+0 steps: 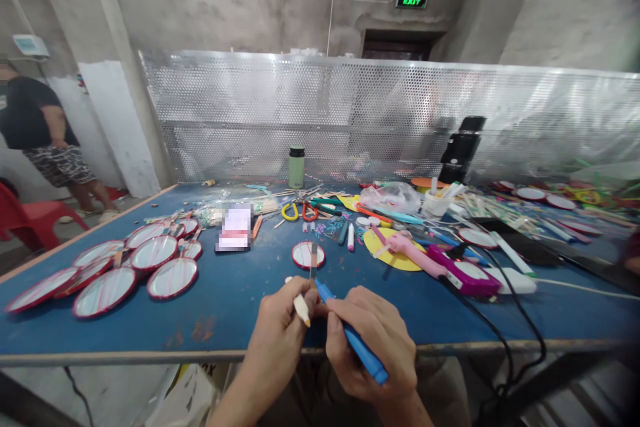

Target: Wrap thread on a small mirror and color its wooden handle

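My left hand [283,333] is closed round a thin white stick [300,305] near the front edge of the blue table [225,307]. My right hand [373,340] grips a blue utility knife [357,341]; its metal blade [313,262] points away from me, past the stick. Just beyond the blade lies a small round disc [309,255] with a red rim and white face. Both hands touch each other over the table edge.
Several red-rimmed discs [150,260] lie on the left. A pink glue gun [415,255], a purple tool [463,273], black cables [500,340], scissors [300,211], pens and a green bottle [296,167] crowd the middle and right. A person [40,127] stands far left by a red chair [30,220].
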Demonstrator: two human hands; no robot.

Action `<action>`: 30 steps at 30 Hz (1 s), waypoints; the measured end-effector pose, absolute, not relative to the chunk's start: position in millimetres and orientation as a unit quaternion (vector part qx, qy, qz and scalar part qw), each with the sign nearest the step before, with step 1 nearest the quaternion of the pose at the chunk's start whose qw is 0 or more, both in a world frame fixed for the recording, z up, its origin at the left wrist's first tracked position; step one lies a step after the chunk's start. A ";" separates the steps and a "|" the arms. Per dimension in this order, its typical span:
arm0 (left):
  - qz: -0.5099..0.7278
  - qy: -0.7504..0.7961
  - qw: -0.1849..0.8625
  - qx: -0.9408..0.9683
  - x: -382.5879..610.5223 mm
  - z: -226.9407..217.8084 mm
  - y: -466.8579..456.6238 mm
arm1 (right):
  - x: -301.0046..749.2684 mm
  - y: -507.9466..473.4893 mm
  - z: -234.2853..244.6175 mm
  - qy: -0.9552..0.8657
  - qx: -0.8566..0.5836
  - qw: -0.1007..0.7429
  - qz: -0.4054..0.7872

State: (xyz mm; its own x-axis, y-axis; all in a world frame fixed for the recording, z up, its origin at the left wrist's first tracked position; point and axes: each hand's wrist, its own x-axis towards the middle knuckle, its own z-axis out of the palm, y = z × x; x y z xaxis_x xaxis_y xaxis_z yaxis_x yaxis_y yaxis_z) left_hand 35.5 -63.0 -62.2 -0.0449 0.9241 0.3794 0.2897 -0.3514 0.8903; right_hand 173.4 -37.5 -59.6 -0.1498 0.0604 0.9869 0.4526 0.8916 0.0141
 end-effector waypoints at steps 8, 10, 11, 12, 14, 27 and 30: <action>0.536 0.485 0.299 0.623 35.1 -63.2 -62.2 | 172.6 -36.6 -61.2 -0.746 -0.166 0.627 -0.150; 0.536 0.486 0.295 0.624 34.7 -63.8 -62.3 | 172.8 -37.1 -61.4 -0.748 -0.163 0.625 -0.152; 0.535 0.486 0.293 0.626 34.5 -64.1 -62.4 | 173.0 -37.3 -61.5 -0.746 -0.164 0.627 -0.155; 0.534 0.485 0.292 0.628 34.3 -64.3 -62.5 | 173.3 -37.6 -61.5 -0.743 -0.168 0.629 -0.158; 0.532 0.487 0.291 0.628 34.0 -64.6 -62.9 | 173.9 -38.1 -61.4 -0.734 -0.180 0.635 -0.163; 0.540 0.481 0.289 0.627 34.1 -63.3 -61.9 | 173.3 -37.3 -60.3 -0.733 -0.178 0.633 -0.171; 0.541 0.482 0.289 0.626 34.2 -61.6 -62.3 | 173.8 -37.7 -60.6 -0.731 -0.180 0.635 -0.173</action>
State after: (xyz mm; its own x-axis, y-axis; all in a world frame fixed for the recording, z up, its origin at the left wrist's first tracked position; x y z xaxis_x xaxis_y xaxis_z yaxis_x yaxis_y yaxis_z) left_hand 34.2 -62.3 -61.6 -0.0492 0.9159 0.3983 0.2896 -0.3686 0.8833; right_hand 173.8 -37.7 -60.6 -0.1292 0.0438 0.9907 0.4822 0.8757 0.0241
